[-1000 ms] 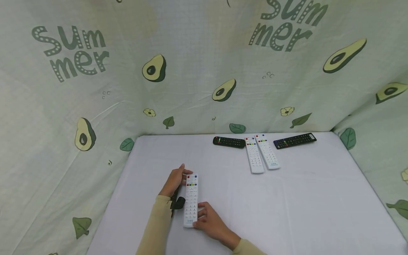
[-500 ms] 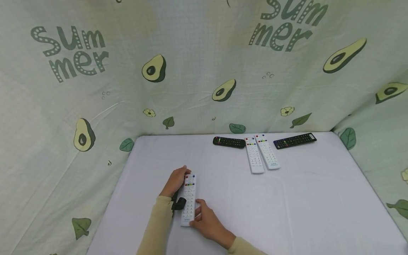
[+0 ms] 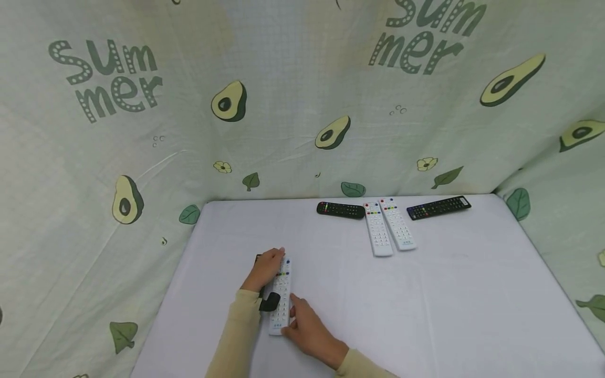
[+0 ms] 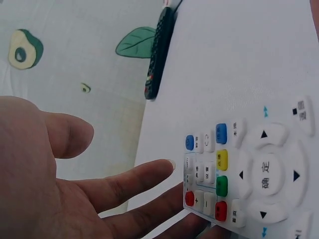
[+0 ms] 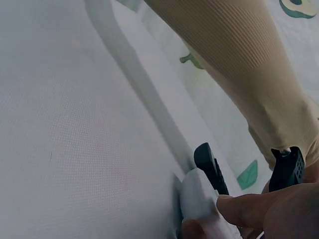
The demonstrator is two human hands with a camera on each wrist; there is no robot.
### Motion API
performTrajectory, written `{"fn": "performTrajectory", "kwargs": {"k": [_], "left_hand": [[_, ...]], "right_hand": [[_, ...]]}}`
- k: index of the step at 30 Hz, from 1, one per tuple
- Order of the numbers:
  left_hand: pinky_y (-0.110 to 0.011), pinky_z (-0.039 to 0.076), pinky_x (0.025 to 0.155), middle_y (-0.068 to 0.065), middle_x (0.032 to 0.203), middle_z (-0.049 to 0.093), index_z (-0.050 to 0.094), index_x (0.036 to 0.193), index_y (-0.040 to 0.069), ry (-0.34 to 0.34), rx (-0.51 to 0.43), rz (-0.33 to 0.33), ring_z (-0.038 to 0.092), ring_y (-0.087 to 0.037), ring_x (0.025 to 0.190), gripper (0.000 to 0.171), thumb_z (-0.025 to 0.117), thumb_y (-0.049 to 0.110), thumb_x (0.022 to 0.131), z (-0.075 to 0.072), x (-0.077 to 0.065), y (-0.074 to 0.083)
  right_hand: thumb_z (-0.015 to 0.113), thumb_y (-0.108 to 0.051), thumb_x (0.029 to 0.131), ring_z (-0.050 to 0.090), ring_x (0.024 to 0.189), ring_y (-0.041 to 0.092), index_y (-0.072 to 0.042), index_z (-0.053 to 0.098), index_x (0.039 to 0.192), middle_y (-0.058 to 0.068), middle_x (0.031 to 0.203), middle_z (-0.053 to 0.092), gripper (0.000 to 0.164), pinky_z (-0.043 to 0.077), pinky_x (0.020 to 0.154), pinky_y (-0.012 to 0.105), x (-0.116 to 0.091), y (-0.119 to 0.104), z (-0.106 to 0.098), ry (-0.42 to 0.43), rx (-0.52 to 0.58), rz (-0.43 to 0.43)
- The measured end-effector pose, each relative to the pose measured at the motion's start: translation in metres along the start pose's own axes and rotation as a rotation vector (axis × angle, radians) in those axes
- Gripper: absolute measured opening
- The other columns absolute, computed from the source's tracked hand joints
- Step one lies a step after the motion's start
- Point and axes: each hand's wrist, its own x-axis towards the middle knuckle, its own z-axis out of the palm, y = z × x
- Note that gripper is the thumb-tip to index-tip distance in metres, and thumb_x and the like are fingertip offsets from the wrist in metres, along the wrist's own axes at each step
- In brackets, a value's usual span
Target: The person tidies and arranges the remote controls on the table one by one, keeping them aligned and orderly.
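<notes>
A white remote control [image 3: 282, 286] lies lengthwise toward me on the left of the table, beside a black remote control [image 5: 211, 167] mostly hidden under my left arm. My right hand [image 3: 309, 328] pinches the near end of the white remote from its right side, thumb at the bottom corner. At its far end is my left hand [image 3: 266, 269], partly covering the top buttons in the head view. In the left wrist view that hand's thumb and index finger [image 4: 134, 181] stand apart and extended, while other fingers pass behind the remote's end.
Along the table's back edge lie a black remote [image 3: 340, 210], two white remotes [image 3: 378, 231] [image 3: 398, 224] side by side, and another black remote [image 3: 438, 208]. A patterned cloth [image 3: 283, 94] hangs behind the white tabletop [image 3: 449, 304]. A black wrist camera [image 3: 270, 302] sits on my left wrist.
The white remote has shifted slightly left, closer to the black one, with my right hand following. My left hand has moved a little right, over the white remote's far end.
</notes>
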Motion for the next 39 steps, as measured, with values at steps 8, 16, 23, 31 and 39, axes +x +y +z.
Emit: {"fn": "performTrajectory", "kwargs": {"k": [8, 16, 23, 31, 39], "left_hand": [[-0.058, 0.049, 0.106, -0.021, 0.138, 0.062, 0.061, 0.143, -0.001, 0.058, 0.038, 0.031, 0.061, -0.035, 0.12, 0.053, 0.042, 0.039, 0.113, 0.008, 0.004, 0.004], [-0.057, 0.049, 0.105, -0.02, 0.131, 0.063, 0.063, 0.139, -0.004, 0.07, -0.033, 0.112, 0.061, -0.035, 0.118, 0.049, 0.045, 0.034, 0.113, 0.019, 0.016, 0.017], [-0.055, 0.05, 0.104, -0.019, 0.136, 0.063, 0.062, 0.14, -0.002, 0.054, -0.071, 0.146, 0.06, -0.035, 0.122, 0.046, 0.046, 0.031, 0.113, 0.034, 0.029, 0.036], [-0.056, 0.046, 0.111, -0.018, 0.146, 0.057, 0.06, 0.143, 0.001, 0.065, -0.163, 0.143, 0.054, -0.036, 0.133, 0.043, 0.049, 0.029, 0.112, 0.053, 0.044, 0.059], [-0.056, 0.041, 0.117, -0.018, 0.153, 0.052, 0.053, 0.149, 0.001, 0.104, -0.273, 0.113, 0.049, -0.038, 0.141, 0.046, 0.049, 0.027, 0.111, 0.068, 0.062, 0.073]], "right_hand": [[0.079, -0.006, 0.091, 0.061, 0.087, 0.007, 0.015, 0.038, 0.152, 0.008, 0.114, 0.058, 0.076, 0.055, 0.071, 0.024, -0.007, 0.003, -0.019, 0.031, -0.054, -0.03], [0.074, -0.009, 0.096, 0.066, 0.1, 0.022, 0.014, 0.04, 0.151, 0.016, 0.121, 0.06, 0.068, 0.058, 0.078, 0.028, -0.013, 0.009, -0.061, 0.141, -0.07, -0.065], [0.073, -0.005, 0.097, 0.068, 0.103, 0.026, 0.012, 0.046, 0.149, 0.018, 0.122, 0.062, 0.06, 0.059, 0.083, 0.038, -0.006, 0.016, -0.102, 0.29, -0.088, -0.01], [0.066, -0.002, 0.101, 0.063, 0.121, 0.039, 0.013, 0.041, 0.152, 0.026, 0.132, 0.059, 0.059, 0.055, 0.102, 0.051, 0.013, 0.026, -0.15, 0.393, -0.116, 0.062], [0.064, -0.004, 0.102, 0.053, 0.135, 0.048, 0.013, 0.032, 0.156, 0.034, 0.144, 0.049, 0.065, 0.05, 0.111, 0.055, 0.032, 0.028, -0.182, 0.436, -0.132, 0.078]]}}
